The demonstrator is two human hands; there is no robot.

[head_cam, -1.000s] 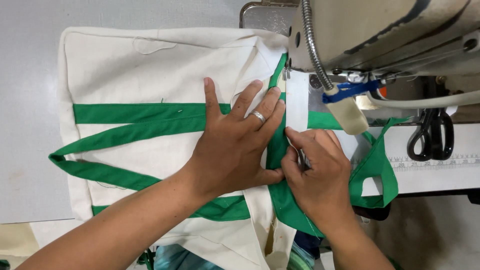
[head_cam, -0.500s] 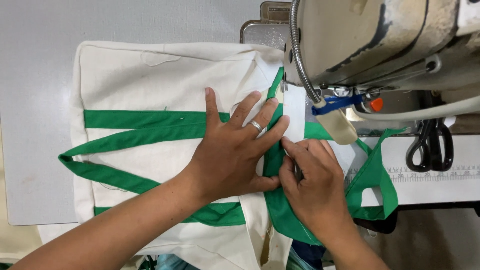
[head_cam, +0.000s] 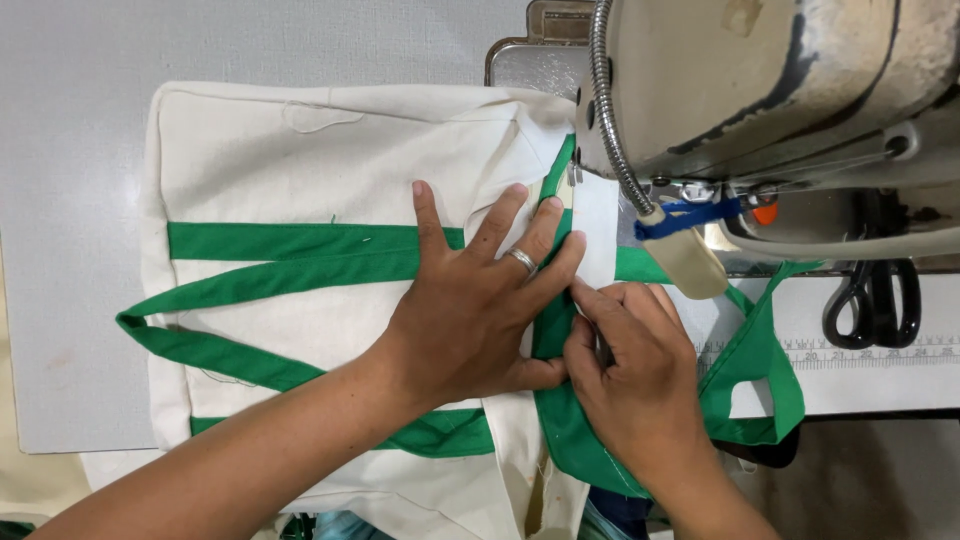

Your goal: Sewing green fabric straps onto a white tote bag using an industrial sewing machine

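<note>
Pressing my left hand [head_cam: 470,310] flat and spread on the cream bag [head_cam: 300,170] while my right hand [head_cam: 630,370] pinches the green binding [head_cam: 553,330] just before the sewing machine [head_cam: 780,90], I judge the binding could slip, skewing the seam.

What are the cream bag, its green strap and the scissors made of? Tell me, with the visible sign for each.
Cream flat bag: looks like matte woven cotton canvas, soft creases and stitched seams. Green flat strap: seemingly woven fabric tape, dull, folding limply. Black-handled scissors: handles glossy, plastic or painted metal; blades hidden. Left hand presses the bag; right hand pinches the strap.
</note>
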